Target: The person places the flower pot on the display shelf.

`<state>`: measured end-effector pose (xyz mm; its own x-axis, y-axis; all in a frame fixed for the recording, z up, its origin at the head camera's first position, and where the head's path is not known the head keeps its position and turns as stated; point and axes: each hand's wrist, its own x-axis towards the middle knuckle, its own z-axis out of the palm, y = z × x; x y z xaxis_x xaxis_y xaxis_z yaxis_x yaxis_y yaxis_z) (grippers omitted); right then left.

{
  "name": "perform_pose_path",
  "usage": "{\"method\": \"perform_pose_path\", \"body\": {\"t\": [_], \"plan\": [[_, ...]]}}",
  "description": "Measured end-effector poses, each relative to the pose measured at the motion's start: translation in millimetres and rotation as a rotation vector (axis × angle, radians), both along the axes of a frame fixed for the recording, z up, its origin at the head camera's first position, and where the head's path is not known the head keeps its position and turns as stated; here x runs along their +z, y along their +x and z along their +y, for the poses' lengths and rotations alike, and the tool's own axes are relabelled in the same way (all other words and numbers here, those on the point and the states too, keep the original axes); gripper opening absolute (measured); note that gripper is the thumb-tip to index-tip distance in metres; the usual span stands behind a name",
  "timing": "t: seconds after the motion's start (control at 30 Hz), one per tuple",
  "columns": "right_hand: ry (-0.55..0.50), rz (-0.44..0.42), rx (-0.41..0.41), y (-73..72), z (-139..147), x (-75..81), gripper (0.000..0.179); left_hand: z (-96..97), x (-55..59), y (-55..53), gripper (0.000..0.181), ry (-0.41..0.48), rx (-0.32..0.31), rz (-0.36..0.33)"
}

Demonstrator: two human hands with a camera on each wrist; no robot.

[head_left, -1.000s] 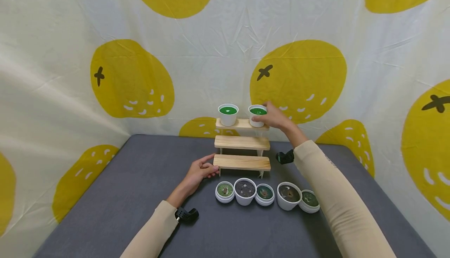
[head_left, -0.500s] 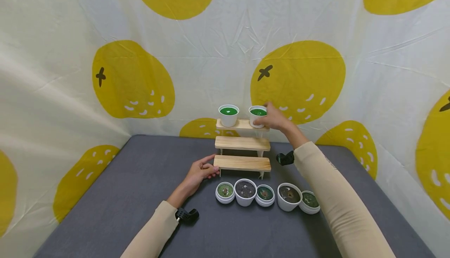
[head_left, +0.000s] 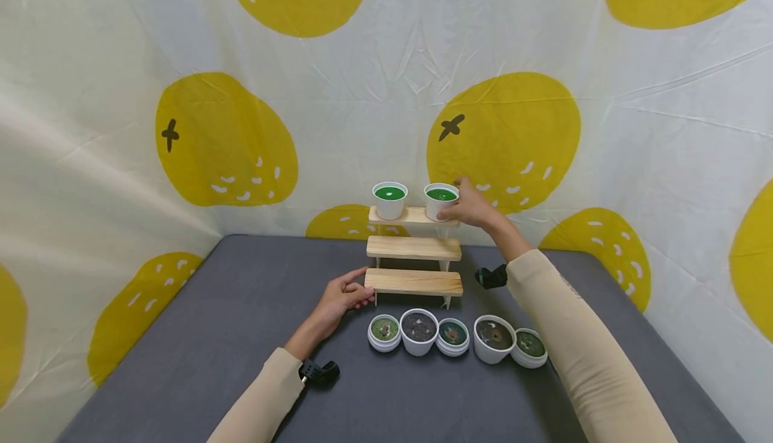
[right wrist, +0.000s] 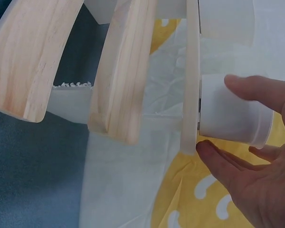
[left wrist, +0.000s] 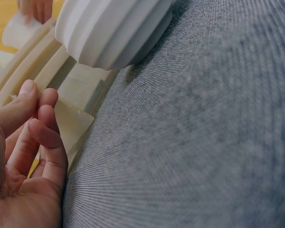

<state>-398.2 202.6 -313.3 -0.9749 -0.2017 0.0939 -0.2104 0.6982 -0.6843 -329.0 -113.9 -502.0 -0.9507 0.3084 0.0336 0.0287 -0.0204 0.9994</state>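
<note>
In the head view, a three-tier wooden display stand (head_left: 413, 248) stands on the grey table. My left hand (head_left: 338, 301) pinches the left end of its lowest shelf; the thumb and fingertips meet at that edge in the left wrist view. On the top shelf, my right hand (head_left: 474, 205) holds the right white cup (head_left: 436, 211), green on top. The right wrist view shows the thumb (right wrist: 251, 88) against the cup's side and the fingers (right wrist: 218, 164) at its other side near the shelf. A matching white cup (head_left: 389, 210) stands at the shelf's left end.
In front of the stand is a row of white pots: a low ribbed one with a light-green top (head_left: 384, 335), a taller grey-topped one (head_left: 419, 342), a low teal-topped one (head_left: 453, 342), a dark-topped one (head_left: 492, 349) and a low dark-green-topped one (head_left: 530, 352). A patterned cloth (head_left: 362, 107) hangs behind.
The right fingers have shifted slightly right, and more of the right cup's rim shows. The left hand and the row of pots have kept their places; the view has tilted a little.
</note>
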Motion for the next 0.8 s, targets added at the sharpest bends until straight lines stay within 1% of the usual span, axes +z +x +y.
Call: {"method": "perform_pose_path", "body": {"t": [0.17, 0.33, 0.5, 0.67, 0.8], "plan": [[-0.017, -0.009, 0.001, 4.5, 3, -0.7, 0.094, -0.4, -0.7, 1.3, 0.070, 0.001, 0.002, 0.004], [-0.022, -0.033, -0.016, 12.9, 8, 1.8, 0.096, -0.4, 0.2, 1.8, 0.071, 0.002, 0.002, 0.004], [-0.044, -0.064, -0.024, 29.3, 16, 5.4, 0.103, -1.0, 1.1, 2.9, 0.072, 0.006, -0.008, 0.002], [-0.038, -0.066, -0.009, 48.0, 25, 9.4, 0.108, -1.8, 1.6, 3.8, 0.070, 0.006, -0.010, 0.004], [-0.047, -0.059, -0.004, 63.5, 31, 10.2, 0.108, -1.2, 1.8, 4.0, 0.069, 0.002, -0.001, 0.002]]}}
